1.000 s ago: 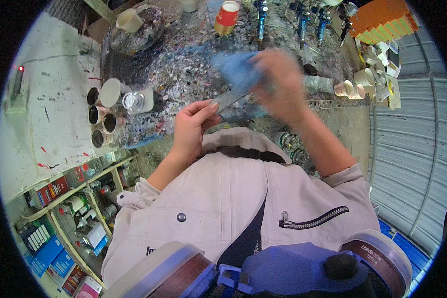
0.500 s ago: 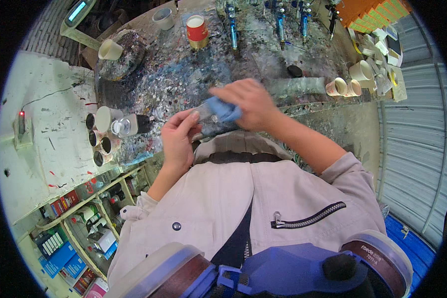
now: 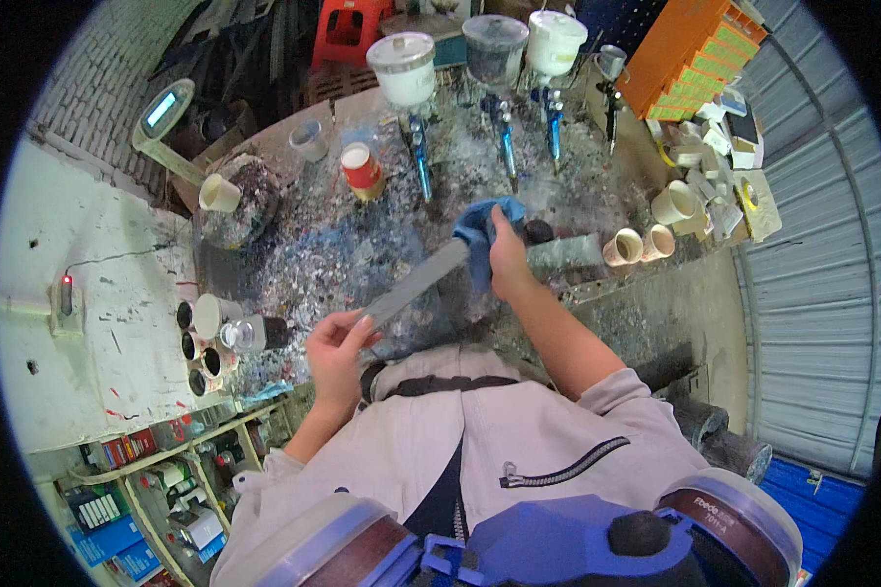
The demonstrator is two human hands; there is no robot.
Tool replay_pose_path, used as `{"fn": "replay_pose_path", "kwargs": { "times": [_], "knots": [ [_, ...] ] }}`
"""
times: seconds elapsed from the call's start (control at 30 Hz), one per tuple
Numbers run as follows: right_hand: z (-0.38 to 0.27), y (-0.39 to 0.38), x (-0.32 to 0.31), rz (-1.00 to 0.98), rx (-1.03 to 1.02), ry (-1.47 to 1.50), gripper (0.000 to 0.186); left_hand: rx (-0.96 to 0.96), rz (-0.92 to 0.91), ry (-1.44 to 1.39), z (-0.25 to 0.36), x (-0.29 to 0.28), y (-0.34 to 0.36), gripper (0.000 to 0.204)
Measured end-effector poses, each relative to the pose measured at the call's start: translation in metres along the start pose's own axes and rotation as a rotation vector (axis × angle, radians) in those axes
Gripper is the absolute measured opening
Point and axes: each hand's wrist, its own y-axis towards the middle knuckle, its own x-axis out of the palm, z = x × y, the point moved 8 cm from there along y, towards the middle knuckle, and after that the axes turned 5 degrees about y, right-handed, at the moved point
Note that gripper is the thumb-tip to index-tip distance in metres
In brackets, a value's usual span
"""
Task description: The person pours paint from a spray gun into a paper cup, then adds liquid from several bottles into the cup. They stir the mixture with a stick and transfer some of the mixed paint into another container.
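My left hand pinches the near end of a long, flat grey metal strip, shaped like a steel ruler, between thumb and fingers. The strip slants up to the right above the workbench. Around its far end is a blue cloth, gripped by my right hand with the thumb on top. The cloth hides that tip of the strip.
Paint flecks cover the workbench. Several spray guns line its far side. A red paper cup stands beyond my hands, a clear bottle and dark-filled cups at left, paper cups at right.
My right hand and the cloth have moved away from my left hand toward the strip's far end, baring much of the strip. The view has tilted up, showing more of the bench's far side.
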Motion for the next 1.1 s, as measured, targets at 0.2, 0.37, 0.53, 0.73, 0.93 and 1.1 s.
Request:
{"fn": "replay_pose_path", "kwargs": {
  "times": [0.2,0.37,0.53,0.73,0.93,1.1],
  "knots": [
    [-0.011,0.006,0.019,-0.149,-0.048,-0.801,0.046,-0.083,0.187,-0.275,-0.012,-0.030,0.008,0.009],
    [-0.167,-0.030,0.065,-0.272,-0.762,-0.977,0.040,-0.114,0.268,-0.345,-0.019,-0.037,-0.008,0.008],
    [-0.393,0.000,0.133,-0.305,-0.967,-1.041,0.032,-0.116,0.326,-0.397,-0.027,-0.038,-0.019,0.013],
    [-0.564,0.060,0.205,0.045,-1.288,-1.294,0.039,-0.074,0.394,-0.462,-0.032,-0.022,-0.043,0.012],
    [-0.550,0.093,0.290,0.098,-1.846,-2.010,0.028,-0.076,0.548,-0.451,-0.034,-0.013,-0.075,0.013],
    [-0.554,0.132,0.310,0.213,-1.705,-2.243,0.031,-0.082,0.701,-0.416,-0.037,-0.020,-0.108,0.013]
  ]
}}
